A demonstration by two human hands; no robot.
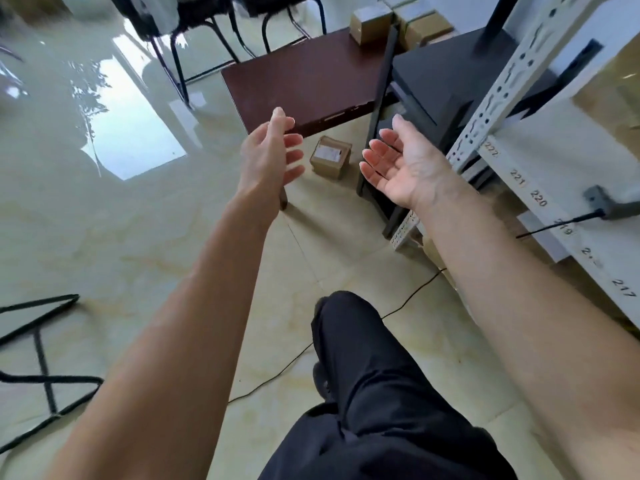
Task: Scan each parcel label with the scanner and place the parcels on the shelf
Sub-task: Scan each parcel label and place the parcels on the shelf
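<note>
A small brown cardboard parcel point(330, 156) with a white label on top lies on the tiled floor under the edge of a low dark-brown table point(304, 81). My left hand point(273, 150) and my right hand point(401, 164) are stretched out on either side of it, fingers relaxed and palms facing each other, holding nothing and apart from the parcel. The grey scanner point(602, 202) lies on the white shelf point(568, 174) at the right, its black cable hanging over the shelf's front. More brown parcels point(370, 24) stand at the table's far end.
The shelf's perforated white upright point(502, 81) and numbered edge stand close on my right. A black cabinet point(450, 81) sits behind it. Black chair legs point(194, 46) are at the back, a black metal frame point(41, 341) at the left. A thin cable point(408, 299) crosses the floor by my leg.
</note>
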